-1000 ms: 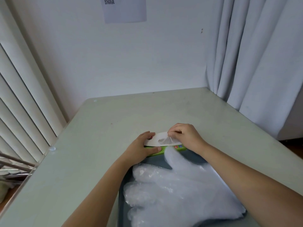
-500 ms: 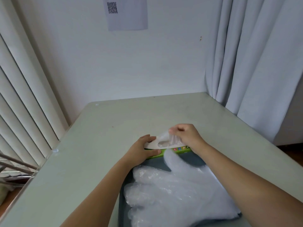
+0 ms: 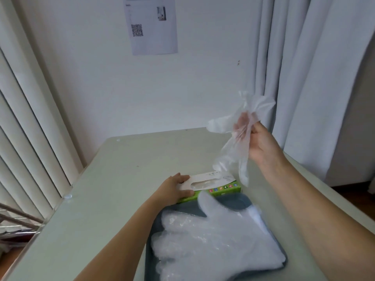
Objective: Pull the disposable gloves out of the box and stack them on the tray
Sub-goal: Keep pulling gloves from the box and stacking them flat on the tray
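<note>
Glove (image 3: 233,151) hangs pinched in right hand (image 3: 261,142).
Left hand (image 3: 174,189) grips box (image 3: 213,177); lay glove flat on pile (image 3: 213,236) in tray (image 3: 237,201).

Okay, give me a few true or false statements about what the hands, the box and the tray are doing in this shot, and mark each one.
1. The right hand holds a glove up in the air. True.
2. The left hand is lifting the box off the table. False: it holds the box down on the table.
3. The tray has nothing on it. False: a stack of clear gloves lies on it.
4. The box lies just beyond the tray's far edge. True.
5. The paper on the wall bears a QR code. True.
</note>
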Action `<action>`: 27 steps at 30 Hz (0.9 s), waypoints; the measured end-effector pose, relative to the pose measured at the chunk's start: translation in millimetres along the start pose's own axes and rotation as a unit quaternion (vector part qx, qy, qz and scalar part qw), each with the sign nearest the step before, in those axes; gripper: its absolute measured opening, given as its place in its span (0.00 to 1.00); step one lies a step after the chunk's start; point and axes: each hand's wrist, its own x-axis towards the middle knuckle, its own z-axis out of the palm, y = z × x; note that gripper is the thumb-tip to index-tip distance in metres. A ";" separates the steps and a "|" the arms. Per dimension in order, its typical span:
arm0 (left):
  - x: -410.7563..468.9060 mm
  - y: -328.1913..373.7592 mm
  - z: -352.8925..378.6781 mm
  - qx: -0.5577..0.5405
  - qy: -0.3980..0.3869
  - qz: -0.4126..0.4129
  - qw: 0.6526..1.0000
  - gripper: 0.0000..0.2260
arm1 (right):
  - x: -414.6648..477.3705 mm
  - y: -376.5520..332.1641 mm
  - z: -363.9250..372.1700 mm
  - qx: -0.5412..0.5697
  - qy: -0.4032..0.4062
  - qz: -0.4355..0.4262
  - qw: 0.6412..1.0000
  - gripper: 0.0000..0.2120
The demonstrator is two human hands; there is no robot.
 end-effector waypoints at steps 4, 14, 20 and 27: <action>-14.9 35.7 -6.5 -0.206 0.078 0.029 0.975 0.21 | -18.0 -5.5 11.6 -0.058 -0.040 0.017 0.997 0.09; -61.4 119.9 8.3 -0.275 -0.048 0.097 0.955 0.31 | -73.2 -0.4 -6.5 -0.108 -0.039 0.026 0.993 0.12; -87.4 138.9 15.9 -0.365 0.109 0.056 0.923 0.15 | -110.3 3.3 0.5 -0.223 -0.011 0.076 0.972 0.16; -129.3 137.1 -4.4 -0.316 0.035 0.095 0.943 0.10 | -151.8 -29.2 -26.4 -0.042 -0.010 0.136 0.990 0.30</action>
